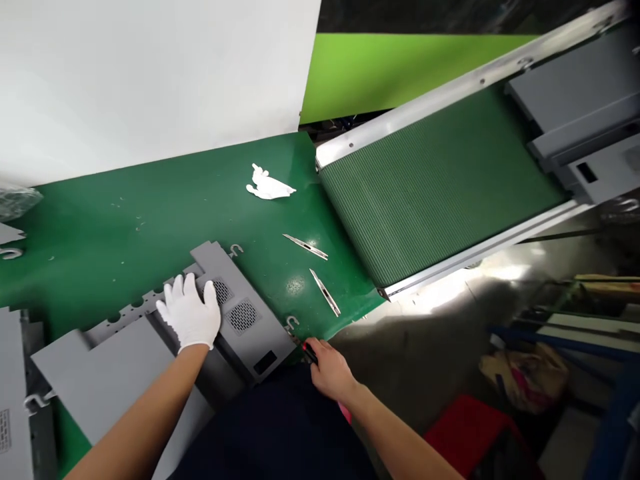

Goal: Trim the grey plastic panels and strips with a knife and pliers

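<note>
My left hand [193,311], in a white glove, lies flat with fingers spread on a grey moulded housing [143,347]. That housing has two round speaker-like grilles [243,316], a small dark window and white hooks [291,323] along its edge. Bare, my right hand [327,367] is closed around a black-and-red handled tool [311,352] at the housing's near right corner. The tool's tip is too small to make out. Two slim metal utility knives [306,246] rest on the green table to the right of the housing.
A crumpled white glove [270,185] lies farther back on the green table [165,207]. At right, a green conveyor belt [445,180] carries another grey housing [585,100]. More grey parts [15,387] lie at left. A red bin [473,433] stands on the floor.
</note>
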Tool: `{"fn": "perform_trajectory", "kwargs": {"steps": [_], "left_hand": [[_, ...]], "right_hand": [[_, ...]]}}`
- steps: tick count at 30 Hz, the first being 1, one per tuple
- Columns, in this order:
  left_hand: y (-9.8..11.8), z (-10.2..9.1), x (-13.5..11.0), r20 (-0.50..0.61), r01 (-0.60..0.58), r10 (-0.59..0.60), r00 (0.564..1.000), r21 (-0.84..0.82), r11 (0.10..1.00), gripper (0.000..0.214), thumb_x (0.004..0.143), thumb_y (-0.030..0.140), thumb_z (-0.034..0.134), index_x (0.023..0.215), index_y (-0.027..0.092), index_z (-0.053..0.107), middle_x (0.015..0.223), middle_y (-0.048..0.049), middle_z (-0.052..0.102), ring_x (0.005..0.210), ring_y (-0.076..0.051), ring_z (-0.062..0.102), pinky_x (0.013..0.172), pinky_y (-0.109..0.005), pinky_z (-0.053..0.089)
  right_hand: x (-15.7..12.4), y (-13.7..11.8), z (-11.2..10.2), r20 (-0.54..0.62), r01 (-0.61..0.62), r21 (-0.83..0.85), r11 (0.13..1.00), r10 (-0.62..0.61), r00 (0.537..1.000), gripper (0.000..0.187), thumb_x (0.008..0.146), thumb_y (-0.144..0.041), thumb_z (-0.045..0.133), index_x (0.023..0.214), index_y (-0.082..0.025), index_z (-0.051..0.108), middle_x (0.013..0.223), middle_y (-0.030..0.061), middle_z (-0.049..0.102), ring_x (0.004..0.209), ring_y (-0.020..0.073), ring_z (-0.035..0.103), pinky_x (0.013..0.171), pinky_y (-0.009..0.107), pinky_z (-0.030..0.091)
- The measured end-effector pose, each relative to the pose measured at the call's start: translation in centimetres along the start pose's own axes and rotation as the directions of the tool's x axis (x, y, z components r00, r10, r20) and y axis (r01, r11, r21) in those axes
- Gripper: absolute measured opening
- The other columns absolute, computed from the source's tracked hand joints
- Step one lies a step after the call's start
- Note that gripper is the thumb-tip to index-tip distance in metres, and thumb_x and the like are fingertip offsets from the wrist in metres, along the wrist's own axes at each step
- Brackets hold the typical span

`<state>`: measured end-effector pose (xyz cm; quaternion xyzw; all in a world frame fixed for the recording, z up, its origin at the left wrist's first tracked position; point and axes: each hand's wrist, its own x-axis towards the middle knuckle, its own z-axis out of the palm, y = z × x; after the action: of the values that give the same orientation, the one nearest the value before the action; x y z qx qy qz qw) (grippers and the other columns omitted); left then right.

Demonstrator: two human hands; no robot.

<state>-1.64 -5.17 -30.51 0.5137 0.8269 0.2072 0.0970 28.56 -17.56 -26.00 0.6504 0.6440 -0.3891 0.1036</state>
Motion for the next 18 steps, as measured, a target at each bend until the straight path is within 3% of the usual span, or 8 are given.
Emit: {"fn": "perform_trajectory", "kwargs": {"steps": [9,12,15,18], "left_hand": [[0.4,0.0,0.1,0.008,-0.031,0.031,0.999,0.059,0.998,0.062,0.106,0.051,0.035,0.149,0.009,0.054,0.159,-0.0233,0.048,0.152,-0.042,0.036,0.124,-0.062,0.025],[0.2,0.3,0.1,0.013,-0.023,0.022,1.000,0.059,0.998,0.062,0.106,0.051,0.036,0.148,0.009,0.054,0.159,-0.0235,0.047,0.152,-0.042,0.034,0.125,-0.064,0.023],[0.0,0.2,0.2,0.020,-0.018,0.017,1.000,0.067,0.998,0.061,0.106,0.050,0.036,0.148,0.010,0.054,0.159,-0.0224,0.048,0.152,-0.042,0.035,0.124,-0.062,0.024],[0.8,-0.7,0.2,0.010,-0.012,0.011,1.000,0.113,0.994,0.060,0.106,0.049,0.036,0.148,0.009,0.053,0.160,-0.0241,0.046,0.150,-0.044,0.036,0.122,-0.065,0.026]], "right_hand": [[1.6,-0.6,-0.4,-0.030,0.049,-0.020,0.999,-0.050,0.998,0.045,0.088,-0.024,0.053,0.132,-0.027,0.060,0.117,0.0058,0.071,0.106,0.0237,0.069,0.093,0.031,0.049],[1.8,-0.9,-0.7,-0.029,0.058,-0.025,0.998,-0.059,0.998,0.034,0.098,-0.045,0.053,0.126,-0.028,0.063,0.114,0.0051,0.073,0.104,0.0247,0.070,0.089,0.032,0.050],[2.1,-1.0,-0.9,-0.025,0.051,-0.039,0.998,-0.052,0.998,0.051,0.105,-0.066,0.034,0.118,-0.028,0.065,0.111,0.0052,0.075,0.104,0.0241,0.071,0.087,0.032,0.051],[2.4,-1.1,-0.6,-0.024,0.027,-0.050,0.998,-0.028,0.999,0.058,0.109,-0.062,0.020,0.113,-0.026,0.066,0.108,0.0061,0.076,0.105,0.0231,0.072,0.088,0.032,0.050]]}}
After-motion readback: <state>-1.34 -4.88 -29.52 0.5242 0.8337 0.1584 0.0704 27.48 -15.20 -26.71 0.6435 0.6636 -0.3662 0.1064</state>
